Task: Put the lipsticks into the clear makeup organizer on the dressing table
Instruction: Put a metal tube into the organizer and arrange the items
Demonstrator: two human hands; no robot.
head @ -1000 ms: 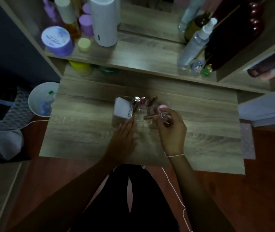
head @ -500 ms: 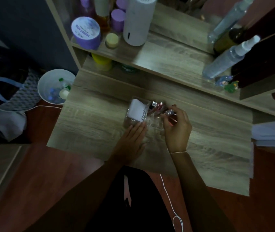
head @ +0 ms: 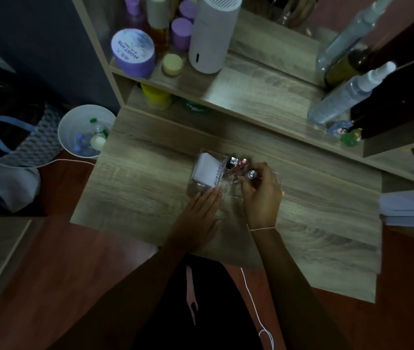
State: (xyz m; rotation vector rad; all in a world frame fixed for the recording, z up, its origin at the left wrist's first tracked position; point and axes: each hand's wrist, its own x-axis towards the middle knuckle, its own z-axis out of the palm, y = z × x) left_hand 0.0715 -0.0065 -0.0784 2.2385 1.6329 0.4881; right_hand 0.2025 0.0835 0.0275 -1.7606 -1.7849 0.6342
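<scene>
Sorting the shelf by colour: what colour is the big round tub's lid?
Pale lilac lid, on a purple tub, seen in the head view.

The dressing table is finished in matt, pale wood grain. Just beyond the fingers of the left hand, the clear makeup organizer is seen as glossy transparent plastic (its edges are hard to trace). A shiny metallic cap tops the lipstick pinched at the fingertips of the right hand. A smooth white box looks like matt card.

Three lipsticks, one clear organizer, two hands.
</scene>
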